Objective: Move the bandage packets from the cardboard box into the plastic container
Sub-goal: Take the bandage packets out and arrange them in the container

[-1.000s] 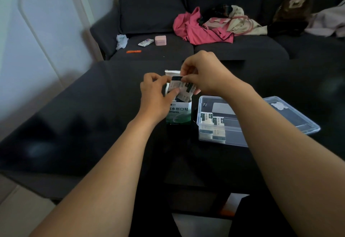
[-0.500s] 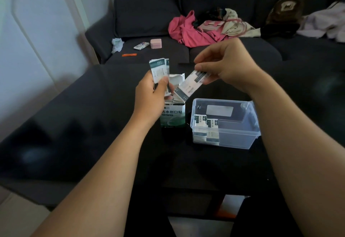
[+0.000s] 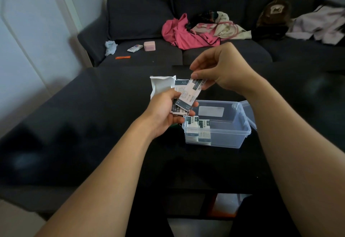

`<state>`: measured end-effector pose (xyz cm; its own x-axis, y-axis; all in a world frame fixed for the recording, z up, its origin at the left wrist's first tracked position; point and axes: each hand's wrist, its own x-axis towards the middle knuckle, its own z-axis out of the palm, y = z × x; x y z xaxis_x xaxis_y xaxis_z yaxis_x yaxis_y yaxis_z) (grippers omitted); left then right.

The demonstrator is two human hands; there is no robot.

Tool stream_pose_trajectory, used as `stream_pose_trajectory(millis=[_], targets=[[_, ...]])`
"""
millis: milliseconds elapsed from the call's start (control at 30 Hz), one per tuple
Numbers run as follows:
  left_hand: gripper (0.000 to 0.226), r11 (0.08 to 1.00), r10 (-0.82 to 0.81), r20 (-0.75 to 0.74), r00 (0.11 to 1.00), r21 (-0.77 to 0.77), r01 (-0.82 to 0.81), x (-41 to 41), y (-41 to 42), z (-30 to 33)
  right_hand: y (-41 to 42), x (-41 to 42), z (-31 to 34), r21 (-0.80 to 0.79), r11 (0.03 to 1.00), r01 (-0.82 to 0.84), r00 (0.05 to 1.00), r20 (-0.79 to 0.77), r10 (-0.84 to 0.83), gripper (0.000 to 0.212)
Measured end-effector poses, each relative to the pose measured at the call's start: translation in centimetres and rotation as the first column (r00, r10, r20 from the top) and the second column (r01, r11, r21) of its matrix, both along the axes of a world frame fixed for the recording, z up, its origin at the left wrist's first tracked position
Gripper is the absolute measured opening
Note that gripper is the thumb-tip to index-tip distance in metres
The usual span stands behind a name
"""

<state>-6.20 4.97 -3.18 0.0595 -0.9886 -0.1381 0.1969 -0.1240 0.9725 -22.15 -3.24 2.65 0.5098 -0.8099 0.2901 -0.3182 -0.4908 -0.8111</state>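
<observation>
Right hand (image 3: 222, 70) pinches one packet (image 3: 190, 93); left hand (image 3: 166, 110) holds a small stack (image 3: 177, 109). Mid-transfer I'd say; next they go down into the tub (image 3: 224, 139), near right.

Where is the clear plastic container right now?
In the head view, the plastic container sits open on the dark table, right of centre, just below the left hand and its bandage packets; more packets lie inside its left end.

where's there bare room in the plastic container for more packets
The right half of the plastic container is bare, from the packets already inside across to its hinged lid. The left end is crowded with those packets, under the left hand.
</observation>
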Motion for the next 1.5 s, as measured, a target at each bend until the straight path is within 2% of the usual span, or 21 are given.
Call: stream_pose_trajectory(millis=[167, 333, 500, 633, 733, 800, 867, 967, 1100, 1167, 1267, 1333, 1400, 1433, 1500], targets=[[0.032, 1.0, 0.002, 0.082, 0.997, -0.015, -0.001, -0.4, -0.5, -0.5, -0.4, -1.2, -0.5, 0.064, 0.998, -0.005, 0.999, 0.033, 0.003, 0.013], [0.029, 0.993, 0.113, 0.022, 0.993, -0.039, -0.113, -0.5, -1.0, -0.6, -1.1, -2.6, -1.7, 0.229, 0.971, 0.061, 0.986, 0.136, -0.094, 0.013], [0.025, 0.985, 0.149, 0.27, 0.951, -0.129, -0.117, -0.5, -1.0, -0.9, -1.0, -2.9, -1.3, 0.186, 0.981, 0.053, 0.993, 0.09, -0.071, 0.017], [0.02, 0.989, 0.132, 0.291, 0.948, -0.107, -0.105, -0.6, -0.9, -0.9, -0.5, -3.0, -1.3, 0.231, 0.972, 0.035, 0.996, 0.068, -0.052, 0.015], [0.016, 0.993, 0.106, 0.243, 0.964, -0.083, -0.088, -0.7, -0.9, -0.8, -0.3, -3.0, -1.4, 0.265, 0.964, 0.028, 0.997, 0.064, -0.047, 0.014], [0.015, 0.998, 0.057, 0.137, 0.989, -0.03, -0.053, -0.6, -0.8, -0.6, -0.4, -3.0, -1.3, 0.285, 0.958, 0.032, 0.994, 0.091, -0.06, 0.011], [0.018, 0.999, -0.023, 0.045, 0.999, 0.029, 0.021, -0.6, -0.7, -0.5, -0.4, -3.0, -1.3, 0.309, 0.951, 0.022, 0.991, 0.121, -0.062, 0.008], [0.023, 0.994, -0.078, 0.0, 0.997, 0.07, 0.078, -0.8, -0.6, -0.6, -0.5, -3.0, -1.2, 0.316, 0.949, 0.011, 0.989, 0.134, -0.056, 0.008], [0.026, 0.995, -0.053, -0.074, 0.996, 0.078, 0.059, -1.3, -0.7, -0.7, -0.4, -2.4, -1.4, 0.272, 0.961, 0.039, 0.992, 0.106, -0.07, 0.011], [0.029, 0.994, -0.025, -0.138, 0.99, 0.103, 0.039, -1.7, -0.9, -0.8, -0.5, -1.8, -1.7, 0.196, 0.977, 0.088, 0.995, 0.035, -0.096, 0.013], [0.048, 0.988, 0.006, -0.219, 0.976, 0.152, 0.028, -2.4, -1.4, -0.9, -0.6, -1.2, -2.4, 0.07, 0.991, 0.118, 0.991, -0.065, -0.114, 0.014], [0.044, 0.99, -0.025, -0.202, 0.979, 0.129, 0.052, -2.6, -1.5, -1.0, -0.6, -0.7, -2.9, 0.028, 0.991, 0.129, 0.989, -0.077, -0.127, 0.015], [0.026, 0.996, -0.045, -0.138, 0.989, 0.07, 0.055, -2.9, -1.5, -1.2, -0.7, 0.0, -3.3, -0.018, 0.985, 0.173, 0.984, -0.041, -0.173, 0.023], [0.024, 0.999, -0.032, -0.063, 0.997, 0.034, 0.034, -3.0, -1.5, -1.3, -0.7, 0.3, -3.4, -0.008, 0.98, 0.199, 0.98, -0.018, -0.199, 0.029], [0.026, 0.998, 0.029, 0.131, 0.991, -0.061, -0.021, -3.4, -1.6, -1.7, -0.4, 1.3, -3.6, 0.116, 0.974, 0.197, 0.98, 0.013, -0.199, 0.04]])
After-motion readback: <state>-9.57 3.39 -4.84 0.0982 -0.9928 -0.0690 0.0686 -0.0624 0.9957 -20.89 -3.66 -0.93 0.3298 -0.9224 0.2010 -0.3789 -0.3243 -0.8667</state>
